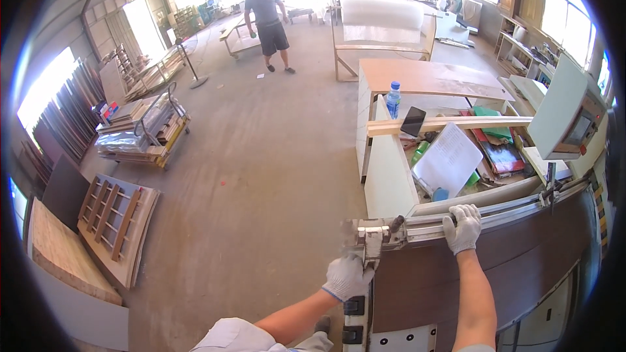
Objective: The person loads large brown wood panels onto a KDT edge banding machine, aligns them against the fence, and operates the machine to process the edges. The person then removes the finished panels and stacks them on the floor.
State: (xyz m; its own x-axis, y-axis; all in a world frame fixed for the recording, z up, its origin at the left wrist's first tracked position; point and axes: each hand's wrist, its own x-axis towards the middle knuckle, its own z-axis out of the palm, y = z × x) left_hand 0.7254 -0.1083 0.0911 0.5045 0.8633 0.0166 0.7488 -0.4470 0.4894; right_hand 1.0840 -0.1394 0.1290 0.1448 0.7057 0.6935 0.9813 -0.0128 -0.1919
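A dark brown board lies flat on a machine table in front of me. Along its far edge runs a silvery metal fence rail. My right hand, in a white knit glove, has its fingers curled over that rail. My left hand, gloved too, is closed at the board's left side, against the metal edge of the machine table. Its fingertips are partly hidden there. Just above it sits a worn metal end bracket with a dark knob.
Beyond the rail, an open bin holds papers and clutter; a phone and bottle are by it. A control box hangs right. Leftward are a loaded cart and leaning panels. A person stands farther back.
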